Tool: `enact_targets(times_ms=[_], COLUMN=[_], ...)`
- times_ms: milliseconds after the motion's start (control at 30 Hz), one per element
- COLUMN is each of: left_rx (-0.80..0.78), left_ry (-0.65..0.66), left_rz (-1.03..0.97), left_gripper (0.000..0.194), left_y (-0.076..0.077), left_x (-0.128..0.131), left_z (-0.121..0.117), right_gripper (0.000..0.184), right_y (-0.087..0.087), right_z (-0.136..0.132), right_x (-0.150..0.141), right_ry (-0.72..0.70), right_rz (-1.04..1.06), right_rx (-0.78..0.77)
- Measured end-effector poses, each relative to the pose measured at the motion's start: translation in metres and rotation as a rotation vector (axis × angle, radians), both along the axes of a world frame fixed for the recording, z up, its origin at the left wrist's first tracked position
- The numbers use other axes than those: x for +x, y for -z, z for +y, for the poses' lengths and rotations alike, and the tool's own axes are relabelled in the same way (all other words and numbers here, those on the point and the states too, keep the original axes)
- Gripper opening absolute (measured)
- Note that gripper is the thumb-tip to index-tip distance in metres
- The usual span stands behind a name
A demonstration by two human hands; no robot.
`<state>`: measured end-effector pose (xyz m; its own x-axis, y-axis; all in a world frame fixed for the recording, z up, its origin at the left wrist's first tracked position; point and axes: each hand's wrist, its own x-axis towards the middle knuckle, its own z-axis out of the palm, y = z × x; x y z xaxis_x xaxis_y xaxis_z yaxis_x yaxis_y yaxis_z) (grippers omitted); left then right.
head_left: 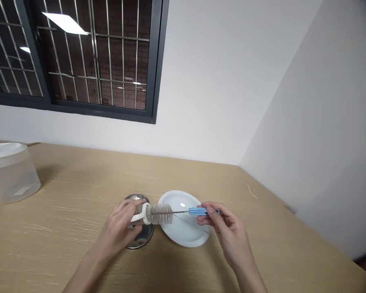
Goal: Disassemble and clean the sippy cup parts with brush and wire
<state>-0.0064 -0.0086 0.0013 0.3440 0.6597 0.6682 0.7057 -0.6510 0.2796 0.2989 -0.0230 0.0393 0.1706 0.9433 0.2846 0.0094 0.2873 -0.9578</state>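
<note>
Clamped with thumb and fingers together on the brush (171, 213), the right grip (227, 230) takes it by its blue handle (197, 211); the left grip (122, 221) is wrapped around a small bottle (144, 215) with a white rim and side loop. From where I stand, the bristles (163, 214) lie at the bottle's mouth, though I can't tell how much of them is inside. Both things are held up over the steel dish (144, 236) and white plate (186, 240), which sit on the table (79, 191). I'd guess the brush is light, its bristles soft and springy, its twisted wire (180, 212) stiff enough to push yet likely to bend if forced sideways; the blue handle looks smooth and might slip in damp fingers. Best to hold it well back from the wire, in line with the mouth. The bottle looks light too and perhaps smooth, so steadying it around the body, close behind the rim, seems sound.
</note>
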Motion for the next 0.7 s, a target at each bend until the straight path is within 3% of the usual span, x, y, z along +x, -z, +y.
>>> enact_targets(times_ms=[200, 333, 467, 700], left_rx=[0.015, 0.014, 0.021, 0.042], left_ry=[0.027, 0.002, 0.007, 0.023], left_rz=[-0.014, -0.01, -0.001, 0.016], left_gripper=[0.043, 0.049, 0.048, 0.042], left_y=[-0.0003, -0.0036, -0.0058, -0.0049], left_x=[0.0004, 0.0008, 0.0007, 0.0004], left_z=[-0.0012, -0.0026, -0.0033, -0.0034], right_gripper=[0.041, 0.05, 0.046, 0.036], right_y=[0.0017, 0.0046, 0.006, 0.0032], right_z=[0.0011, 0.0023, 0.003, -0.0001], right_x=[-0.0025, -0.0004, 0.0023, -0.0018], right_ry=[0.026, -0.041, -0.094, 0.009], right_rz=[0.04, 0.196, 0.234, -0.023], right_rx=[-0.029, -0.057, -0.043, -0.054])
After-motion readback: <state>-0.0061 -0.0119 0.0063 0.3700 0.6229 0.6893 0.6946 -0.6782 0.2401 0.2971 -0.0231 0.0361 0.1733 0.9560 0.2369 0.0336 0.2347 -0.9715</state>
